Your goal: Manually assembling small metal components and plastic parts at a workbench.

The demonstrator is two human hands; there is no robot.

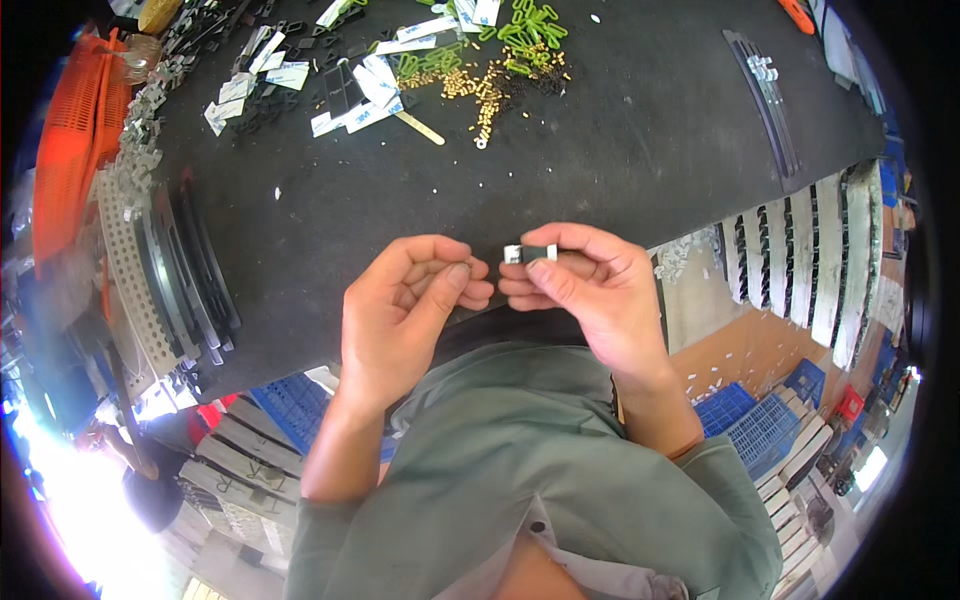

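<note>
The tabletop (pixel 640 150) is black. Over its near edge, the small part (pixel 535 253) in the person's right hand (pixel 605 285) is black in the middle with white ends; the shirt (pixel 530 430) beside that edge is grey-green. Toward the far edge, loops (pixel 533 40) are lime green, tiny pieces (pixel 488 98) golden yellow, and flat slips (pixel 376 82) white with blue print. By the left edge, scattered bits (pixel 143 135) are silver-grey, curved bars (pixel 183 265) black, and a pale band (pixel 128 275) is patterned with round holes; past it, a latticed basket (pixel 68 150) is orange-red. Toward the right edge, dark grey strips (pixel 770 115) carry silver-white clips (pixel 762 70).

Blue lettering (pixel 366 117) stands on white strips (pixel 376 84).
</note>
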